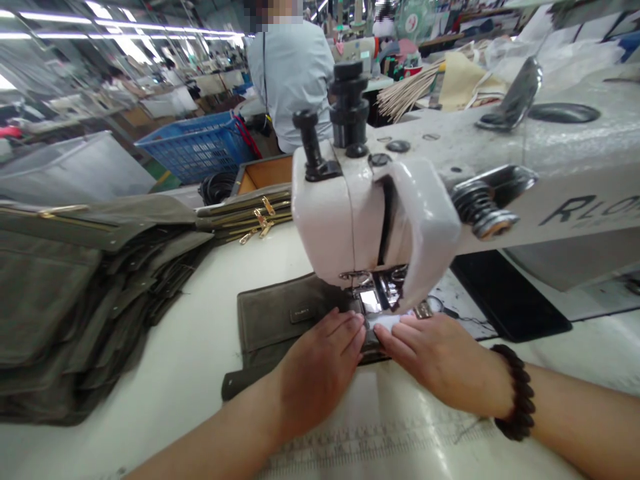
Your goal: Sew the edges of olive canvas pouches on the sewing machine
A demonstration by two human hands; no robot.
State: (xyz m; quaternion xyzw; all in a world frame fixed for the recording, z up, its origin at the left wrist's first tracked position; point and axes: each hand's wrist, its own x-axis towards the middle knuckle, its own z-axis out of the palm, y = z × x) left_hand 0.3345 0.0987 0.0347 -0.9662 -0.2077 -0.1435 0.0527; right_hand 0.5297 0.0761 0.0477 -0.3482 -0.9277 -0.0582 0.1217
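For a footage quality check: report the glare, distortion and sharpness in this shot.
Head view: wide-angle distortion bows the sewing machine head and stretches the right forearm; fluorescent ceiling lights glare at upper left; bright reflections sit on the metal parts under the machine head; the left hand looks fairly sharp.

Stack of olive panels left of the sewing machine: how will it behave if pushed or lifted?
The olive fabric panels look floppy, since they sag in soft folds. The pile would probably slide apart when pushed, as the layers lie loosely fanned and show no binding. The metal zip strip on the top panel may stiffen that edge slightly.
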